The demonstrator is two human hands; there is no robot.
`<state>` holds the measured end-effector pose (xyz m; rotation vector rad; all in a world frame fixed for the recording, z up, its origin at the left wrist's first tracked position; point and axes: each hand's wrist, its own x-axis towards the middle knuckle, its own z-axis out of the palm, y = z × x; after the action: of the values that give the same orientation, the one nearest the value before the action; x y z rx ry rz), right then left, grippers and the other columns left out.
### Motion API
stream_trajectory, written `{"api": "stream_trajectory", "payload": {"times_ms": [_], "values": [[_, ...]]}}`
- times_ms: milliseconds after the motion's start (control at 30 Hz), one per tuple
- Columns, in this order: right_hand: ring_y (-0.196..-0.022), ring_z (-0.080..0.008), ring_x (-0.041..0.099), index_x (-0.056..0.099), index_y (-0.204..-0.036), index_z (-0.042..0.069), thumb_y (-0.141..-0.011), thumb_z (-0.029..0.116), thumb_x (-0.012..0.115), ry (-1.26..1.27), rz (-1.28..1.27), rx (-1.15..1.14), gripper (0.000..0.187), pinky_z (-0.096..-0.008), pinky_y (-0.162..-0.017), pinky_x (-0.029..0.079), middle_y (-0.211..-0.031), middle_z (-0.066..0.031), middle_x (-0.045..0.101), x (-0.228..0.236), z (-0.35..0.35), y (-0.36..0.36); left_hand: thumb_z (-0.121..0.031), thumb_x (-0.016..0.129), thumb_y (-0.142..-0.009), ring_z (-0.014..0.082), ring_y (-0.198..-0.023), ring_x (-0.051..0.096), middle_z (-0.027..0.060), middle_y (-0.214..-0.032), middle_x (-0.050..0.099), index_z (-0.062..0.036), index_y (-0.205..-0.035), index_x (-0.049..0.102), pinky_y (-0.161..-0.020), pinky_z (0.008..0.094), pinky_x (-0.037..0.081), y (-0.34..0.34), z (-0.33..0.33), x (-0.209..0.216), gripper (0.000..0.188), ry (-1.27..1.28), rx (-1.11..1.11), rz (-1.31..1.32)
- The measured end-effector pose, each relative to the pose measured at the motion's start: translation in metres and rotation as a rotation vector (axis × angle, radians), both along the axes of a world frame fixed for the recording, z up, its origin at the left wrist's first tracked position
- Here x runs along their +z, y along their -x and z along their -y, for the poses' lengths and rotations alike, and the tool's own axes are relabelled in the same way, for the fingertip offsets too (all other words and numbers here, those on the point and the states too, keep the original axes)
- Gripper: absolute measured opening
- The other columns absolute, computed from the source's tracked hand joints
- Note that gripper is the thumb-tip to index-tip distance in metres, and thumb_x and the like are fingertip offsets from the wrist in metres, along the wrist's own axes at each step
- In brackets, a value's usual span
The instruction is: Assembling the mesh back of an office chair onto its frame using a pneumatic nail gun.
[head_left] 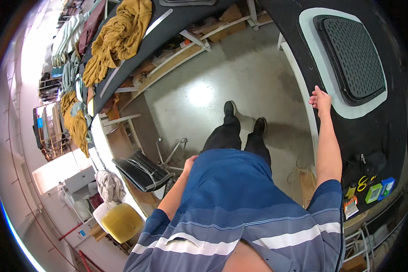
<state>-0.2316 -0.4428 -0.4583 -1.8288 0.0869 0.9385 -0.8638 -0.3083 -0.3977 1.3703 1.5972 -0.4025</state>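
Head cam: R grip (321, 100) loosely curled, hold unclear, nr pale panel (351, 111).

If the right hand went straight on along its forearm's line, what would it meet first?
Probably the left edge of the white sheet around the grille. The right hand's height over the table is unclear, so it might pass above.

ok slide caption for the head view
Right hand over a black table, beside a dark slotted panel on a pale sheet; left hand by the shirt.
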Motion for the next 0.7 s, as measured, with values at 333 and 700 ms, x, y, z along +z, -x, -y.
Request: {"api": "stream_trajectory", "payload": {"times_ms": [333,700], "values": [[-0.046,-0.0148,0.059,0.063,-0.082,0.0,-0.089,0.037,0.066,-0.04,-0.068,-0.064,0.038,-0.0238,-0.038,0.039,-0.064,-0.0086,0.062,0.0,-0.005,-0.003,-0.033,0.068,-0.083,0.0173,-0.096,0.066,0.0114,-0.104,0.072,-0.0053,-0.116,0.067,-0.085,0.0322,0.05,0.029,-0.021,-0.003,0.042,-0.152,-0.162,-0.153],[-0.043,-0.0143,0.056,0.06,-0.074,0.002,-0.086,0.047,0.067,0.017,-0.056,-0.174,0.047,-0.0238,-0.037,0.037,-0.059,-0.0066,0.059,0.002,-0.013,0.005,-0.032,0.066,-0.083,0.0226,-0.095,0.068,0.013,-0.1,0.072,-0.0064,-0.112,0.068,-0.084,0.0339,0.051,-0.002,-0.119,0.007,0.039,-0.133,-0.356,-0.232]]}}
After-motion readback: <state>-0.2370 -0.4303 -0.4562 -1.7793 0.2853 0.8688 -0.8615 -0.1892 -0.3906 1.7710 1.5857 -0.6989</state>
